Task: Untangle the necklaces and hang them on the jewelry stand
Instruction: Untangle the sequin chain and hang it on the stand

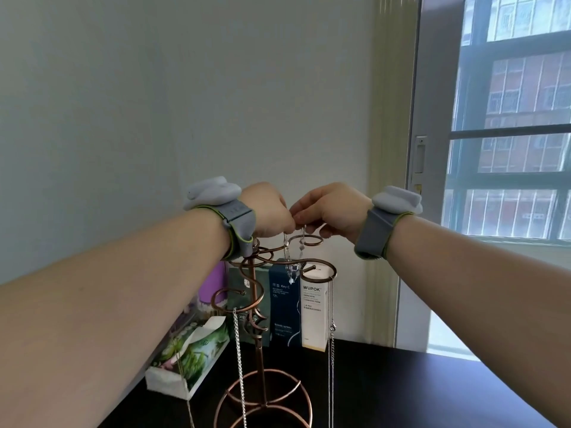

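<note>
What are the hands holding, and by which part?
Both the left hand and right hand pinch the crystal necklace at its upper ends, above the jewelry stand.

A tall white carton carries the brand "WUPOK" in dark capitals. The small lines beneath it seem to read "amino acid" and "cleansing foam". The dark blue carton just beside it reads "Key C", preceded by characters too blurred to read.
</note>
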`<action>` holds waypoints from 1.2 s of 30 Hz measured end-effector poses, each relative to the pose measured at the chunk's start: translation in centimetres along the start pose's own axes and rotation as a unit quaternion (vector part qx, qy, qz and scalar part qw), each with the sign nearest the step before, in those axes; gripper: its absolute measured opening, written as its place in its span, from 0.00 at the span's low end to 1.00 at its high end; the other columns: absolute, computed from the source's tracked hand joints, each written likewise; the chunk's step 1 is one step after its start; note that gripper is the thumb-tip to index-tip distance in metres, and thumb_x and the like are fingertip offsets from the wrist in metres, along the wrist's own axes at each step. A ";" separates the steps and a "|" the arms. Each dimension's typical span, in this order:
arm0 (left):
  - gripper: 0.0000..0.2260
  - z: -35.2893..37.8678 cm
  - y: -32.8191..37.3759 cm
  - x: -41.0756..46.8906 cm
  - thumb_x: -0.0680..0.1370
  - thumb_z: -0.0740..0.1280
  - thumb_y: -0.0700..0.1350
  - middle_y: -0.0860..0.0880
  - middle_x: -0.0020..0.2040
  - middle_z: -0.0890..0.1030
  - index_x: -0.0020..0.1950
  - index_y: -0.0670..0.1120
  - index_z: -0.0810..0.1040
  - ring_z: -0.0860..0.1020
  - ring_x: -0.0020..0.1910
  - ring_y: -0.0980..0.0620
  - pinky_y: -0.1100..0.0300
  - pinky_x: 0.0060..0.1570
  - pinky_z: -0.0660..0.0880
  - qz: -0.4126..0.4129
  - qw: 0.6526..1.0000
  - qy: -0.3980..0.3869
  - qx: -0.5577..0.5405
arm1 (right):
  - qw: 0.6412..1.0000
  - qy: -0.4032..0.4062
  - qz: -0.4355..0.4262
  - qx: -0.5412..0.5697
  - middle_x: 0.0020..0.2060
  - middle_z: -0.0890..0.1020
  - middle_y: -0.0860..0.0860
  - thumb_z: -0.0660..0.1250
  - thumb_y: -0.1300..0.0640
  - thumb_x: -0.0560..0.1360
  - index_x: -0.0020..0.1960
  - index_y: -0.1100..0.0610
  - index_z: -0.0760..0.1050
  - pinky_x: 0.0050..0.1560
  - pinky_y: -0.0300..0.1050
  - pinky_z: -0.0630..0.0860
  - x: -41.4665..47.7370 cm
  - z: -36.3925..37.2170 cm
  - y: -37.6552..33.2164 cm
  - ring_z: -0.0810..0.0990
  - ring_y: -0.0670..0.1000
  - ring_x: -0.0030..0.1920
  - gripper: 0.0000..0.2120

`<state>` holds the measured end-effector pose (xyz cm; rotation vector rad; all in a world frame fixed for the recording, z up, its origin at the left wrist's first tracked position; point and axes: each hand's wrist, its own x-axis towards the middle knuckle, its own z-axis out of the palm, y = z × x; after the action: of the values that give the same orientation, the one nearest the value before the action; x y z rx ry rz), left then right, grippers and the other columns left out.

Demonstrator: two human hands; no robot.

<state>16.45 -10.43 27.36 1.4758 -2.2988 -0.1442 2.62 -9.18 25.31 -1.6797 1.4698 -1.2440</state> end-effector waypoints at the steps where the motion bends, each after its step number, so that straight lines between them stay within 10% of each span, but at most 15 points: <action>1: 0.09 0.1 -0.2 0.1 0.71 0.70 0.46 0.46 0.46 0.83 0.48 0.44 0.83 0.80 0.45 0.47 0.60 0.38 0.73 -0.005 1.000 -0.002 -0.003 | 1.000 -0.004 0.001 0.011 0.31 0.83 0.54 0.71 0.69 0.67 0.42 0.60 0.82 0.24 0.38 0.69 0.2 0.1 0.1 0.77 0.48 0.28 0.07; 12: 0.10 0.8 -0.6 1.1 0.71 0.70 0.48 0.47 0.46 0.82 0.50 0.44 0.83 0.76 0.38 0.50 0.63 0.29 0.69 -0.008 1.000 -0.018 0.000 | 1.000 0.010 -0.020 -0.005 0.32 0.82 0.52 0.70 0.71 0.67 0.39 0.56 0.81 0.38 0.41 0.74 1.2 0.2 1.4 0.79 0.49 0.33 0.10; 36: 0.13 2.0 2.2 -0.4 0.71 0.72 0.52 0.50 0.40 0.79 0.50 0.45 0.82 0.77 0.43 0.50 0.60 0.38 0.68 0.065 0.992 -0.071 0.079 | 0.998 0.028 -0.017 -0.045 0.37 0.84 0.53 0.72 0.67 0.66 0.43 0.55 0.83 0.37 0.39 0.72 -2.2 -2.0 3.1 0.76 0.46 0.34 0.09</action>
<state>13.89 -9.39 26.08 1.4261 -2.5658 -0.0322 -0.35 -7.43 22.81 -1.7468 1.5572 -1.2701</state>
